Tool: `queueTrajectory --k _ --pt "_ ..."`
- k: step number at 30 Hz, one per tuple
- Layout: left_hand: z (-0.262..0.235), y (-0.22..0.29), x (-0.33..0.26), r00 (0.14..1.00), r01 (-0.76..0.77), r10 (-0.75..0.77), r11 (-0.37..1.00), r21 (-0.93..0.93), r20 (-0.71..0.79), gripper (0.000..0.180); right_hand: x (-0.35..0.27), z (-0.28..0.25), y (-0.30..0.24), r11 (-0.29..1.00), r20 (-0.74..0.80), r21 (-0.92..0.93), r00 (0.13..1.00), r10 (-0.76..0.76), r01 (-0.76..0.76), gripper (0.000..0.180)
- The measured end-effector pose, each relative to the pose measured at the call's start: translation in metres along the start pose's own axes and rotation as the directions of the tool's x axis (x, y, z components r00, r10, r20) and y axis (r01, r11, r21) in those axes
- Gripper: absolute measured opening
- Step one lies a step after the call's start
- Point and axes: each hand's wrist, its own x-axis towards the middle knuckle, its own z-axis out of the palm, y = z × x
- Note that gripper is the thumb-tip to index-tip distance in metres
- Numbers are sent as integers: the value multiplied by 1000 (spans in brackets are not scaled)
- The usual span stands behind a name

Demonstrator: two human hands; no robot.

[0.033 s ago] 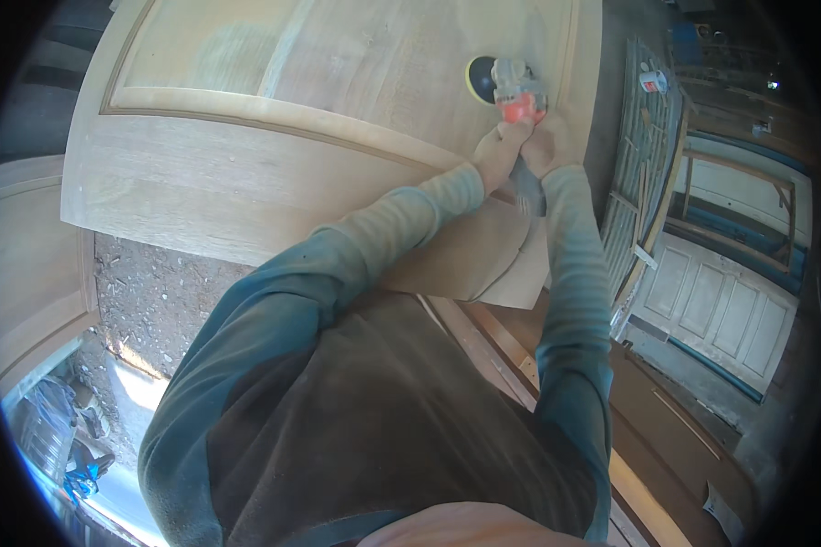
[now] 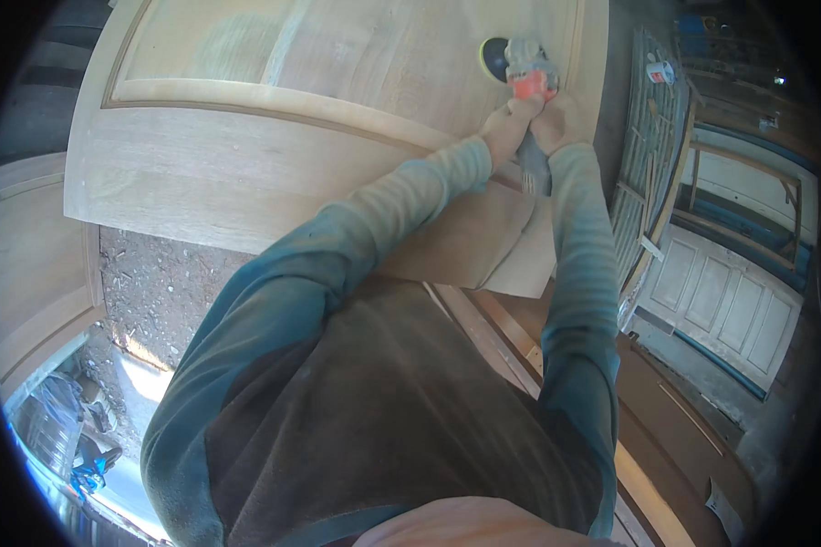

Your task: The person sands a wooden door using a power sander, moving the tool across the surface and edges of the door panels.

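Both hands are wrapped around a red and grey angle grinder [image 2: 531,80] with a round black disc [image 2: 494,60] edged in yellow. My left hand [image 2: 509,128] grips it just behind the red part. On its other side, my right hand [image 2: 559,124] closes around the body, and the grey rear end shows below between my wrists. The disc is at the face of a pale wooden panelled door [image 2: 365,55], inside the raised moulding near its right side; whether it touches is hard to tell. My fingers are partly hidden and slightly blurred.
A brown sheet [image 2: 465,242] lies under my forearms at the door's near edge. Debris covers the floor [image 2: 169,273] on the left, beside another wooden panel [image 2: 36,264]. On the right stand a metal rack [image 2: 643,146], a white cup [image 2: 660,72] and a white panelled door [image 2: 721,305].
The grinder and both hands have shifted slightly farther away and to the right across the door. The whole view has moved a little too. My grip stays the same.
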Motion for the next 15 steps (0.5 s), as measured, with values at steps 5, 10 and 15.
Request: queueTrajectory --k 5,10,15 --pt "4 9 18 978 192 -192 981 1 79 49 -2 1 26 955 188 280 981 47 -100 51" --pt "-31 -22 -99 971 -217 185 949 -229 -153 44 -104 -8 -115 992 398 95 917 37 -81 59" --pt "-49 -10 -103 999 13 -15 998 68 42 50 -130 1 -110 942 179 272 972 153 -198 62"
